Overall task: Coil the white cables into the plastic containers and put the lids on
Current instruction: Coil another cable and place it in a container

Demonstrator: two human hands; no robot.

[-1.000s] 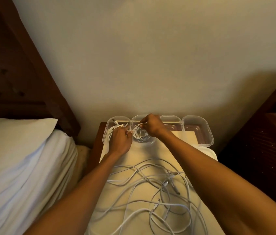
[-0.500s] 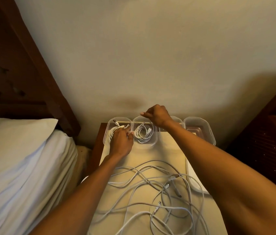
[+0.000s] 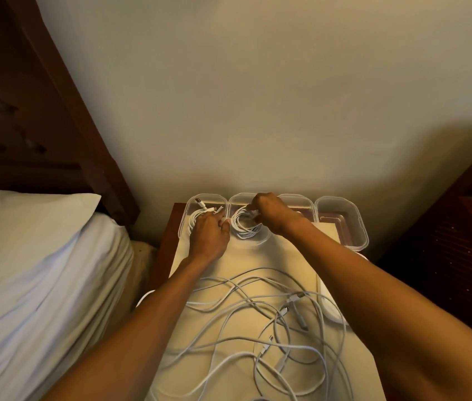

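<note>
Several clear plastic containers stand in a row at the table's far edge against the wall. The leftmost container [image 3: 193, 205] holds a coiled white cable [image 3: 195, 219]. The second container [image 3: 262, 241] holds another coiled cable [image 3: 243, 227]. My left hand [image 3: 208, 235] rests at the near rim between these two, its fingertips at the second coil's left side. My right hand [image 3: 272, 212] reaches over the second container and pinches the coil's right side. Its palm hides most of the third container [image 3: 297, 199]. The fourth container [image 3: 358, 224] holds no cable. Loose white cables [image 3: 258, 308] lie tangled on the table.
The table carries a cream cloth [image 3: 258, 261] over dark wood. White lids [image 3: 329, 302] lie at the right edge, partly under my right forearm. A bed with a white pillow [image 3: 26, 241] and dark headboard [image 3: 26, 111] is left; dark furniture [image 3: 460, 227] is right.
My right hand had lifted off toward the third container and has come back down onto the coil in the second container. My left hand has stayed at the near rim.
</note>
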